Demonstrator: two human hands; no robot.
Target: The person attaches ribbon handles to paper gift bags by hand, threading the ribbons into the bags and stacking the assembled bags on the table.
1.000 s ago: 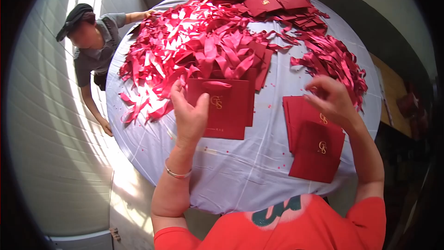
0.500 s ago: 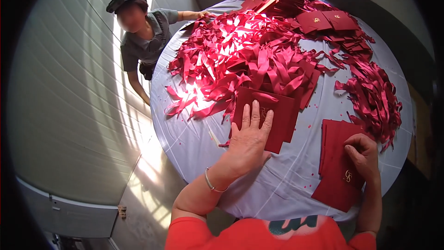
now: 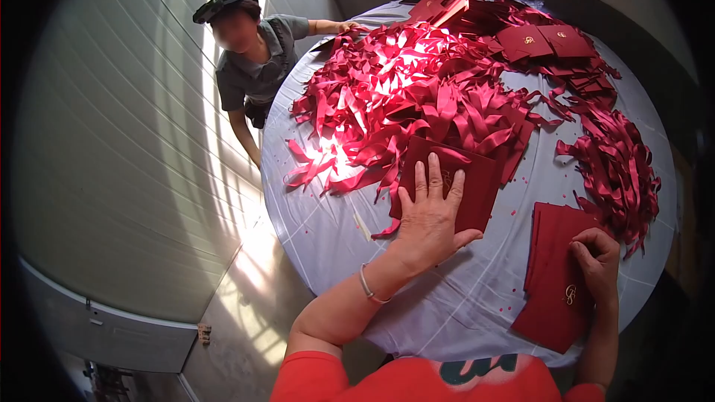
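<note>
My left hand (image 3: 430, 223) lies flat, fingers spread, on a stack of dark red flat paper bags (image 3: 477, 179) with ribbons at their far end. The thumb reaches along the stack's near edge. At the right, my right hand (image 3: 598, 260) rests over another fanned stack of dark red paper pieces (image 3: 550, 305), the top one bearing a gold emblem. Its fingers are curled and thumb and forefinger pinch together by the stack's edge. Whatever may be between them is too small to make out.
A big heap of shiny red ribbons (image 3: 387, 89) covers the far left of the round table with its pale cloth (image 3: 439, 298). More red bags (image 3: 551, 41) and ribbons (image 3: 618, 171) lie at the back and right. A person (image 3: 261, 59) stands at the left, one hand on the table.
The whole view has shifted slightly. My left thumb has spread outward, and the stack's near edge under that hand sticks out less. My right hand stays over its stack, still pinched.
</note>
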